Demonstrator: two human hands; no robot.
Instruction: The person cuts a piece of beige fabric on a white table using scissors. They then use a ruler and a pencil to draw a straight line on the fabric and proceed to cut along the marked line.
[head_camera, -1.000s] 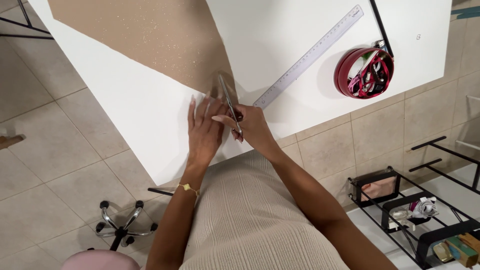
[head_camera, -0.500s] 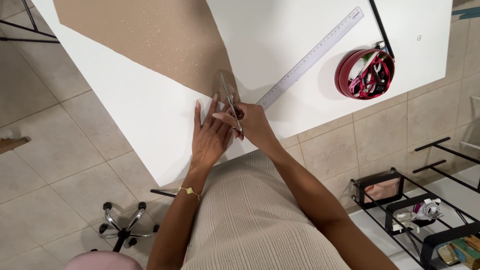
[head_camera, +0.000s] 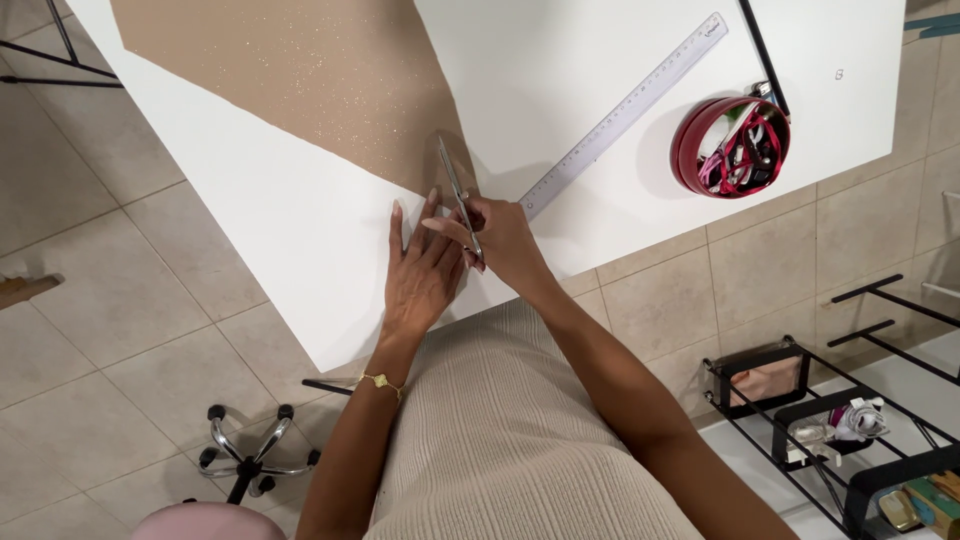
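1. The left hand (head_camera: 425, 270) lies flat on the white sheet (head_camera: 290, 220), its fingers (head_camera: 398, 222) stretched out and slightly spread, gripping nothing, only pressing the sheet against the worktop (head_camera: 600, 60).
2. The right hand (head_camera: 505, 240) is closed round the handles of a pair of scissors (head_camera: 458, 200); its fingers are curled tight, just beside the left hand's fingertips and partly over them.
3. The scissor blades reach away from the right fingers and lie at the edge where the white sheet meets the tan glittered sheet (head_camera: 300, 70); how far the blades are parted cannot be told.
4. Just beyond the right fingers a long clear ruler (head_camera: 625, 110) lies slantwise on the worktop, its near end close to the knuckles.
5. Well apart from both hands, past the ruler's far end, stands a round red tin (head_camera: 730, 148) filled with pink and red oddments.
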